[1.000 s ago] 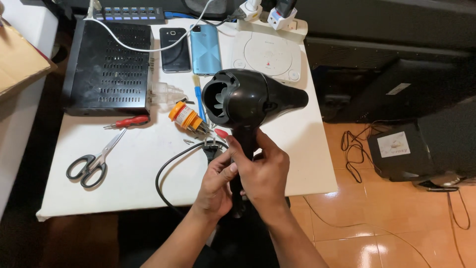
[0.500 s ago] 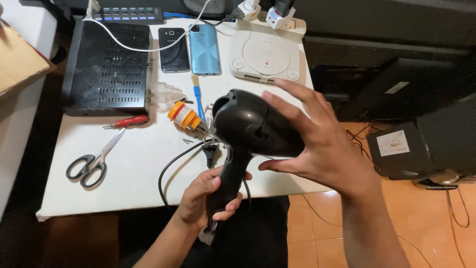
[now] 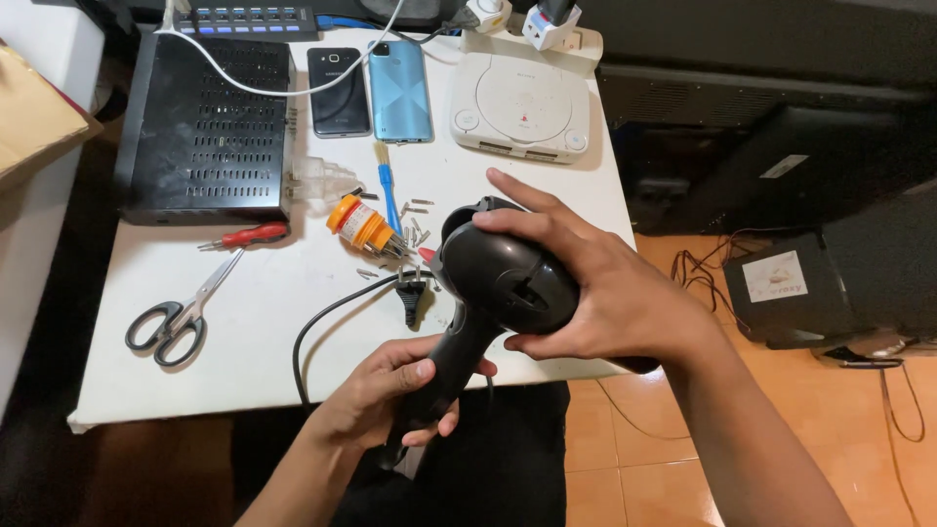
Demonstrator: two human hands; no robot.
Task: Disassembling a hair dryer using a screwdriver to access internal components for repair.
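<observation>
Holding one hair dryer (image 3: pixel 503 283) (two phones (image 3: pixel 371 91) behind) with both hands.

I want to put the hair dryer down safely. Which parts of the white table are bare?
The bare room on the white table is the front strip between the scissors and the black cord, and below the scissors. It is crowded around the orange bottle, where loose screws lie, and along the back by the phones.
</observation>
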